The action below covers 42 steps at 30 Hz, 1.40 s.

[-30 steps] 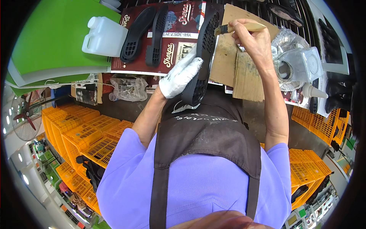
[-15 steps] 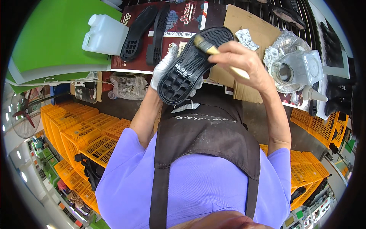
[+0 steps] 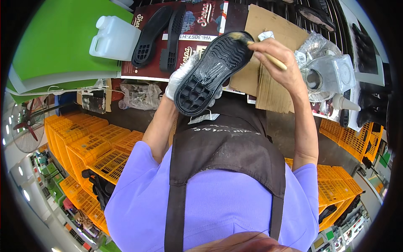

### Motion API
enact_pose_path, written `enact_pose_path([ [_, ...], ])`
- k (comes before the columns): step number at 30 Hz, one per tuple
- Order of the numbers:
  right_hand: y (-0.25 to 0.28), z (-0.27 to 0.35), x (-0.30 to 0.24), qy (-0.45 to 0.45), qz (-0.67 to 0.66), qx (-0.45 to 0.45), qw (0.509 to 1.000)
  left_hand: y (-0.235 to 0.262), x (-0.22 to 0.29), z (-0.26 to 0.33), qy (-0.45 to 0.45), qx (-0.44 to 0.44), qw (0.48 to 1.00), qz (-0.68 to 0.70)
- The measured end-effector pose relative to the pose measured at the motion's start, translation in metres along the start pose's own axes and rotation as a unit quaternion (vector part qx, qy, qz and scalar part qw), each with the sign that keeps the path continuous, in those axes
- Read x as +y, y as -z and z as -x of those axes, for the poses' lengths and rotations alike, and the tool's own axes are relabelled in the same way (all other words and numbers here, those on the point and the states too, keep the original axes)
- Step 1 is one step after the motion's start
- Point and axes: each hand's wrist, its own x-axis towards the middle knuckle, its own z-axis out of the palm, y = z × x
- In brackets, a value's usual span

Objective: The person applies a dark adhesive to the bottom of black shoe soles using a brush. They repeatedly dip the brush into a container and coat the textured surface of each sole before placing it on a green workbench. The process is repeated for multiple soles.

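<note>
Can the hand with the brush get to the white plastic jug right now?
Probably not easily. The right hand grips a wooden brush at the black rubber shoe sole, which stands between it and the white plastic jug far left.

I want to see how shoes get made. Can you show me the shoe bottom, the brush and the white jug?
shoe sole (image 3: 212,75), head view, on its shiny tread in the middle.
brush (image 3: 275,63), head view, on the wooden handle.
white jug (image 3: 115,40), head view, on its flat side.

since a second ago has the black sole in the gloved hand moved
Yes. The black sole has swung from upright to tilted flat, tread up, its toe now over the cardboard sheet.
</note>
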Motion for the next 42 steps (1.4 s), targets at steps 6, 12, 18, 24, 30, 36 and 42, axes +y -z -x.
enact_pose_path([
  [6,-0.018,0.008,-0.010,-0.055,0.003,0.030,0.998,0.016,-0.001,-0.012,-0.005,-0.024,0.999,-0.032],
  [12,-0.041,0.022,-0.068,0.101,-0.067,-0.067,0.990,0.000,0.002,-0.020,-0.062,0.009,0.998,-0.023],
  [18,-0.037,0.019,-0.055,0.076,-0.252,-0.130,0.956,0.019,0.006,-0.022,-0.030,-0.063,0.997,-0.035],
  [24,-0.024,0.005,0.013,-0.065,0.001,0.071,0.995,0.017,0.001,-0.016,0.006,-0.053,0.997,-0.054],
  [30,-0.032,0.018,-0.040,-0.146,-0.128,-0.014,0.981,0.030,0.007,-0.021,-0.025,-0.055,0.988,-0.140],
  [36,-0.027,0.014,-0.040,-0.247,-0.239,0.061,0.937,0.015,0.003,-0.022,-0.078,0.013,0.953,-0.292],
  [42,-0.026,0.026,-0.066,-0.278,-0.310,-0.039,0.908,0.008,0.006,-0.026,-0.166,0.009,0.900,-0.402],
])
